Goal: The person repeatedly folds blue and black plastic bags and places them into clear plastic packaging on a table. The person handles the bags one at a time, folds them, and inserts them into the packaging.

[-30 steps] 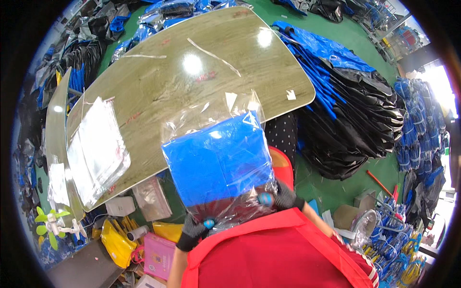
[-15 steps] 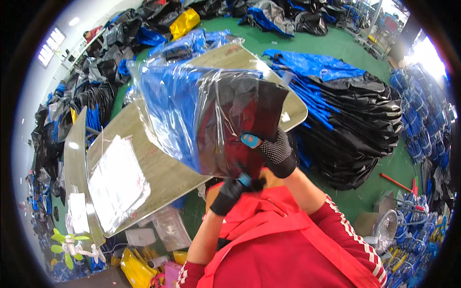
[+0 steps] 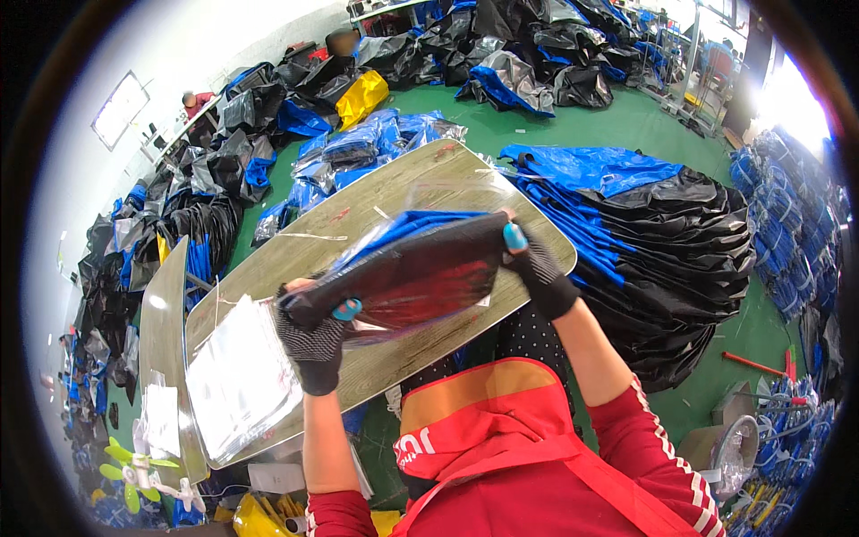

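A folded black and blue sheet in a clear plastic bag [image 3: 420, 268] is stretched between my two hands, tilted above the wood-patterned table [image 3: 420, 183]. My left hand [image 3: 313, 331], in a black dotted glove with a blue thumb covering, grips its left end. At its upper right corner, my right hand [image 3: 535, 264], gloved alike, pinches the edge. The sheet's blue side shows along the far edge, and reddish tones show through the near part. A stack of clear plastic bags [image 3: 242, 380] lies on the table, left of my left hand.
Right of the table lies a large heap of black and blue sheets [image 3: 662, 268]. Bagged blue bundles [image 3: 358, 148] sit beyond the table. A small green-bladed fan [image 3: 134, 470] stands at lower left. Tied blue bundles [image 3: 787, 224] line the right side. A person [image 3: 192, 105] is far left.
My hands have moved apart, the left going up and left, the right slightly up. The bagged sheet has swung from upright to a flatter, wide position between them.
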Motion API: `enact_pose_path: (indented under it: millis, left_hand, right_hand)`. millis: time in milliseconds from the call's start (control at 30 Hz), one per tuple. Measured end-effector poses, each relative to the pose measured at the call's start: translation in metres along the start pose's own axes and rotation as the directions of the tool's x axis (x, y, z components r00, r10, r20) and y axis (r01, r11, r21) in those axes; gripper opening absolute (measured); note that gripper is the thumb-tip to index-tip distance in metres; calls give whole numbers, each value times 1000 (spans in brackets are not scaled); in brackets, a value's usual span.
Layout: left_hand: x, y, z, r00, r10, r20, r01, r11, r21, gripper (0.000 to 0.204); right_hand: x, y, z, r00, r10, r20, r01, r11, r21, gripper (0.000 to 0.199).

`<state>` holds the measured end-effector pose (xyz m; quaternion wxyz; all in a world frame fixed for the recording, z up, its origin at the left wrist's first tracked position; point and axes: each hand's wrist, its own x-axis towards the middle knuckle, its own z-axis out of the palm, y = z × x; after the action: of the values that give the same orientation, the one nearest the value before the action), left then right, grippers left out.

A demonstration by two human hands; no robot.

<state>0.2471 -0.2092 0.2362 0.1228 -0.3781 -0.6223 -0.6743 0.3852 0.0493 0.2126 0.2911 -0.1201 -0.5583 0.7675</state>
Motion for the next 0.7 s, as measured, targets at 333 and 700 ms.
enact_pose_path:
  millis: [333, 700]
  left_hand:
    - [-4, -23, -17, 879, -400, -260, 328, 902, -279, 32]
    - [51, 8, -10, 823, 512, -247, -258, 724, 639, 17]
  right_hand:
    - [1, 22, 61, 910, -351, -220, 342, 936, -82, 12]
    - [58, -26, 73, 657, -747, -104, 630, 620, -467, 15]
